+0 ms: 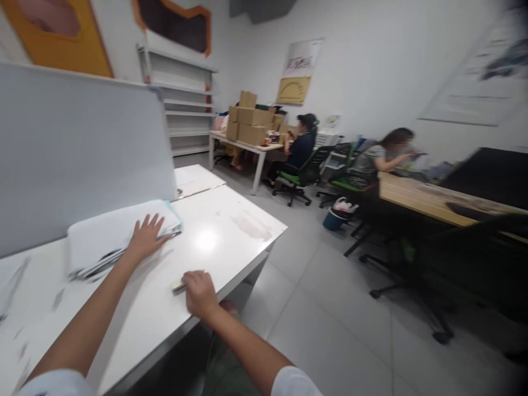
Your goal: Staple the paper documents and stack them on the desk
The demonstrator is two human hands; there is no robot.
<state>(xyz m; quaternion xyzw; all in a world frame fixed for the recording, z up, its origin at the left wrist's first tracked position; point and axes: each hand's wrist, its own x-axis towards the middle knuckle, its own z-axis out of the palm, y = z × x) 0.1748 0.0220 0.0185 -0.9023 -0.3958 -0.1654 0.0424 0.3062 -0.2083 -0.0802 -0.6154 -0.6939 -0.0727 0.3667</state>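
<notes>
My left hand has its fingers spread on the right front part of a stack of white sheets. Dark, uneven edges show along the stack's front side. Close to the table's front edge, my right hand is closed around a small pale block. Only one end of the block sticks out to the left of the fingers, so I cannot tell its kind. Both hands are over the white table, the right one nearer to me.
A grey partition panel stands behind the stack. Brownish smears mark the table's right side. Beyond are metal shelves, a desk with cardboard boxes and two seated people. Office chairs and a blue bin occupy the floor on the right.
</notes>
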